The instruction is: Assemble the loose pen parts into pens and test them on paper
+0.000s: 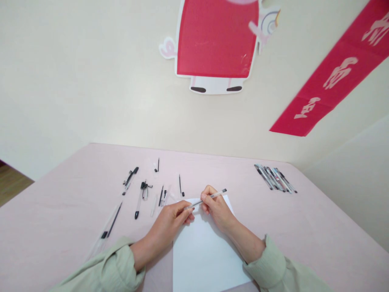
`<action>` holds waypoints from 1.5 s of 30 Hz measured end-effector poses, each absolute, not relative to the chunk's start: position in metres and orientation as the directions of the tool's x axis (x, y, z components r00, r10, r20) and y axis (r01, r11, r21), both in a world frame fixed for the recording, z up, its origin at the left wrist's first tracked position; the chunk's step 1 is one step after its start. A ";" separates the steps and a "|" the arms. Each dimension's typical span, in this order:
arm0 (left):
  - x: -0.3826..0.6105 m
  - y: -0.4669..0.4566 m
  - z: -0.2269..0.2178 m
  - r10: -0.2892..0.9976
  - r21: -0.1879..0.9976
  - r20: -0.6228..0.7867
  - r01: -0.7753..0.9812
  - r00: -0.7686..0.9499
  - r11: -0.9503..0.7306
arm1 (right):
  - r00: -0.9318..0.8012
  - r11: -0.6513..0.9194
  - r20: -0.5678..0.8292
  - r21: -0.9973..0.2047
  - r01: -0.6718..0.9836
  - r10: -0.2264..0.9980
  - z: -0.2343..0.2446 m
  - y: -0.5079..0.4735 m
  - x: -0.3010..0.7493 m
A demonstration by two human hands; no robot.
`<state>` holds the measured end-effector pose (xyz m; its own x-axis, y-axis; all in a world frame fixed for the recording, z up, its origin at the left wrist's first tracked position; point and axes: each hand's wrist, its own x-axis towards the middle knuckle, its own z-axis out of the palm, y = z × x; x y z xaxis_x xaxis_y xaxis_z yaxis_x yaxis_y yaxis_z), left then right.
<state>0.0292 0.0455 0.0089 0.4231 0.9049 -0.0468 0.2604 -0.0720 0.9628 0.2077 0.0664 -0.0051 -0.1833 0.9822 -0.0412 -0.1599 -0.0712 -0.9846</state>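
Observation:
Between my two hands, above a sheet of white paper (206, 251), a clear pen (216, 194) with a dark end is held at a slant. My left hand (174, 219) pinches its lower left end between thumb and fingers. Farther up the barrel, my right hand (217, 209) grips it with curled fingers, and the dark end sticks out to the upper right. The tip at my left fingers is mostly hidden. Left of my left hand lie loose pen parts, among them a dark refill (161, 195) and a clear barrel with a black cap (137, 209).
A row of several assembled pens (275, 178) lies at the right rear of the pink-covered table (304, 235). More refills (114, 219), caps and a black clip piece (131, 176) are spread over the left side. A wall with a red cutout (217, 40) rises behind.

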 end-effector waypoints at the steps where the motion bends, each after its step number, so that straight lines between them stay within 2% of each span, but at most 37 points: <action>1: 0.029 0.045 0.009 0.906 0.962 -0.044 0.261 0.422 -0.076 | -0.185 -0.074 -0.043 -0.984 -0.163 0.982 -0.005 0.067 0.208; 10: 0.030 0.048 0.006 0.923 0.959 -0.021 0.269 0.385 -0.090 | -0.202 -0.079 -0.046 -0.984 -0.159 0.978 -0.002 0.066 0.206; 16: 0.031 0.047 0.003 0.935 0.964 -0.030 0.258 0.352 -0.067 | -0.152 -0.123 -0.078 -0.942 -0.312 0.985 0.006 0.069 0.214; 19: 0.031 0.047 0.005 0.940 0.970 -0.039 0.239 0.339 -0.045 | -0.104 -0.119 -0.090 -0.942 -0.314 0.990 0.006 0.074 0.221; 23: 0.031 0.048 0.010 0.959 0.984 -0.071 0.177 0.275 0.022 | -0.133 -0.137 -0.117 -0.979 -0.149 0.984 0.008 0.083 0.235; 27: 0.032 0.049 0.011 0.966 0.991 -0.084 0.118 0.244 0.056 | -0.342 -0.089 -0.123 -0.990 0.113 0.932 0.019 0.084 0.253; 31: 0.031 0.049 0.006 0.961 0.992 -0.063 0.120 0.269 0.031 | -0.498 -0.005 -0.146 -0.962 0.274 0.855 0.033 0.081 0.275; 33: 0.030 0.049 0.004 0.956 0.991 -0.044 0.135 0.290 0.005 | -0.413 0.032 -0.110 -0.946 0.322 0.904 0.036 0.084 0.295; 36: 0.029 0.048 0.003 0.948 0.984 -0.036 0.179 0.317 -0.023 | -0.001 0.057 0.062 -0.902 0.428 0.998 0.031 0.090 0.345; 38: 0.029 0.047 0.004 0.941 0.976 -0.038 0.213 0.335 -0.037 | 0.323 -0.013 0.210 -0.820 0.572 0.923 0.023 0.091 0.387; 40: 0.029 0.046 0.005 0.937 0.967 -0.037 0.250 0.347 -0.055 | 0.567 -0.225 0.399 -0.639 0.735 0.721 0.014 0.087 0.427; 42: 0.030 0.046 0.006 0.934 0.955 -0.030 0.287 0.355 -0.079 | 0.649 -0.335 0.449 -0.596 0.729 0.614 0.003 0.081 0.458; 45: 0.031 0.046 0.006 0.931 0.940 -0.021 0.324 0.366 -0.106 | 0.687 -0.419 0.443 -0.562 0.713 0.576 -0.010 0.078 0.480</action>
